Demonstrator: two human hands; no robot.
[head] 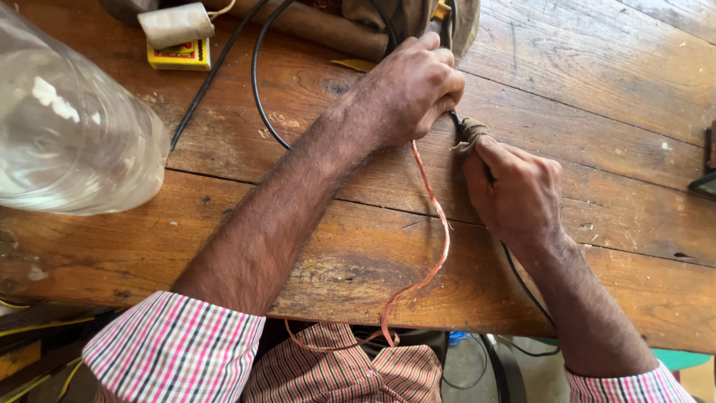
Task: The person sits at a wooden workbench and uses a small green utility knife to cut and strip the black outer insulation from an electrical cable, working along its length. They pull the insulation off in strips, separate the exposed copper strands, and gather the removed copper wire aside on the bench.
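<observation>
A small flat box (179, 55), yellow with red printing on its face, lies near the far left edge of the wooden table (611, 149). A grey roll (175, 25) rests on its top edge, and a large clear plastic bottle (71, 127) lies close beside it.

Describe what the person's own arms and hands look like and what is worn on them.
Both hands, the left hand and the right hand, are bare: no gloves, rings or watch show. The forearms are uncovered and hairy. The left sleeve is checked in pink, white and dark lines, and ends at a cuff well short of the wrist; the right sleeve shows the same check.
</observation>
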